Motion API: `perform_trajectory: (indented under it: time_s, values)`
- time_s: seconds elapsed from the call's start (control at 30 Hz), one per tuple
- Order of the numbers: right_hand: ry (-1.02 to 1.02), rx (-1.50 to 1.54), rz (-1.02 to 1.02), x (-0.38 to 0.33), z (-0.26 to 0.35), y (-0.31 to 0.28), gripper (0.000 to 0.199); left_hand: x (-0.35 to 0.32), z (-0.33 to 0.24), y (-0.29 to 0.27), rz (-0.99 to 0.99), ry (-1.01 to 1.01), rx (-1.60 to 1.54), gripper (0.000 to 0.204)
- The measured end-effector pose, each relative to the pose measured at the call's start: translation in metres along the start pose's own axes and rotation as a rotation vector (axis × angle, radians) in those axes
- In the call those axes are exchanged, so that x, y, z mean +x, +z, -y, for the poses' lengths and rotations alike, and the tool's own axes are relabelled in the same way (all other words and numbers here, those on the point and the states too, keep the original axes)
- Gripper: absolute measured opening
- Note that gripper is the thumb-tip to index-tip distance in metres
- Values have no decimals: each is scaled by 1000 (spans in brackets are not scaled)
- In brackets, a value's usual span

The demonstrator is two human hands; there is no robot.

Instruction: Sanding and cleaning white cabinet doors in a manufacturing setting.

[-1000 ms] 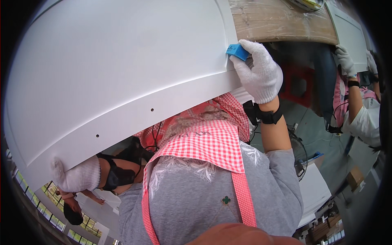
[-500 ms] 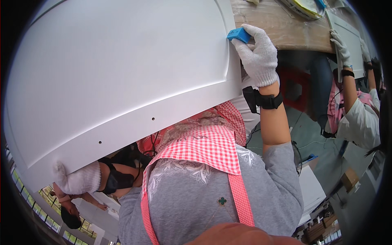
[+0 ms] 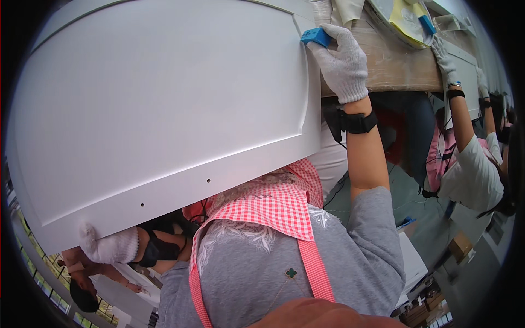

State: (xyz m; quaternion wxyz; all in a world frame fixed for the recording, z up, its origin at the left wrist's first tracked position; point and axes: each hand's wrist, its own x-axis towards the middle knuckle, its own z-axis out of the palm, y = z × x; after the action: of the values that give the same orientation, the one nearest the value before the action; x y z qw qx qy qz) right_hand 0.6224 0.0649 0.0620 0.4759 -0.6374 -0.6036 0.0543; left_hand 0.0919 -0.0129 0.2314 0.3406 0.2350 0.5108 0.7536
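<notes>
A large white panel door (image 3: 164,104) with a raised frame and two small holes along its near edge lies in front of me. My left hand (image 3: 112,246), in a white knit glove, grips its near left corner, thumb on top and the other fingers mostly hidden below. Between the thumb and fingers of my gloved right hand (image 3: 344,65) is a small blue block (image 3: 315,37), probably a sanding block. The block touches the frame on the door's right side, near the far end.
Beyond my right hand is a film-covered brown table (image 3: 383,68). On it lie a yellow sheet (image 3: 407,24) and another blue block (image 3: 426,24). At the right, a co-worker's gloved hand (image 3: 444,63) is at another white panel (image 3: 465,71). Another person (image 3: 85,290) bends at lower left.
My right hand has slid the blue block farther away along the door's right frame, away from the near corner. The view has shifted, showing more of the table. My left hand keeps its grip.
</notes>
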Motion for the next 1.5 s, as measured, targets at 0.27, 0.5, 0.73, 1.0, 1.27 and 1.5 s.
perform_trajectory:
  time_s: [0.27,0.5,0.73,1.0,1.27,1.5]
  values:
    - [2,-58,118,-6,15,-20,41,8,15,-12,198,-57,-50,62]
    - [-64,-58,-1,42,-2,12,40,3,18,-14,231,-50,-55,61]
    - [-85,-116,13,45,-1,13,38,11,17,-26,325,-147,-99,59]
    - [-91,-150,-10,56,-1,18,38,10,19,-25,393,-173,-159,59]
    - [-64,-257,-19,54,0,11,38,2,29,-27,340,-178,-191,60]
    - [343,286,-50,-2,23,-54,40,-16,40,-38,414,-167,-437,59]
